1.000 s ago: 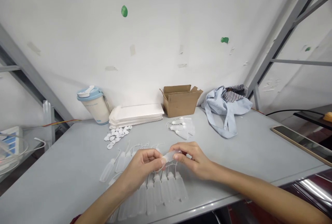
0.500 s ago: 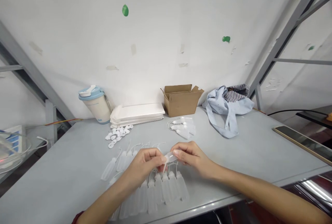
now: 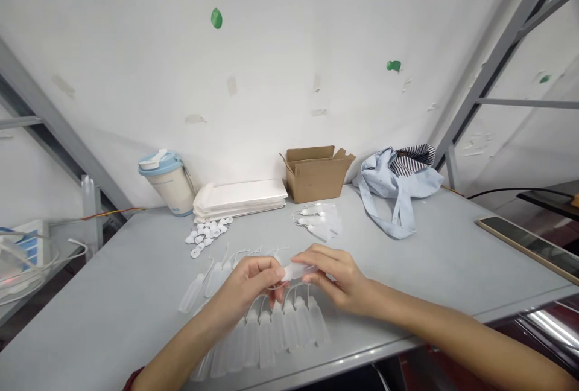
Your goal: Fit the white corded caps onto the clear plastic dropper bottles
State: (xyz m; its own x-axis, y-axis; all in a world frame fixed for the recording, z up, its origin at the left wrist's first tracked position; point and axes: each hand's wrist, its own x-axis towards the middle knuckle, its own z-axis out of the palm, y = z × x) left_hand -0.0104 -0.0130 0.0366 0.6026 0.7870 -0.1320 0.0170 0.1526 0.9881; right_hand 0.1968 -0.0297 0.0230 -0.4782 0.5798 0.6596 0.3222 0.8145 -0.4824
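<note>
Between my two hands is a small translucent plastic sleeve with a white cap end and a thin cord (image 3: 298,270). My left hand (image 3: 256,279) pinches the white end, while my right hand (image 3: 332,273) grips the clear end between thumb and fingers. Below them, several similar sleeves with corded caps (image 3: 289,327) lie side by side in a row. Others (image 3: 192,293) lie further left, partly hidden by my left hand and forearm. A small pile of loose white caps (image 3: 207,234) is behind, and a few finished-looking sleeves (image 3: 322,221) lie grouped behind my right hand.
Along the wall stand a cream cup with a blue lid (image 3: 167,183), a stack of white sheets (image 3: 244,197), an open cardboard box (image 3: 319,180) and a light blue cloth bag (image 3: 393,192). A phone (image 3: 529,243) lies at the right edge of the grey table (image 3: 407,282).
My right hand's fingers have shifted along the sleeve, now more extended over it. The held sleeve is turned flatter, and my left hand has moved slightly left.
</note>
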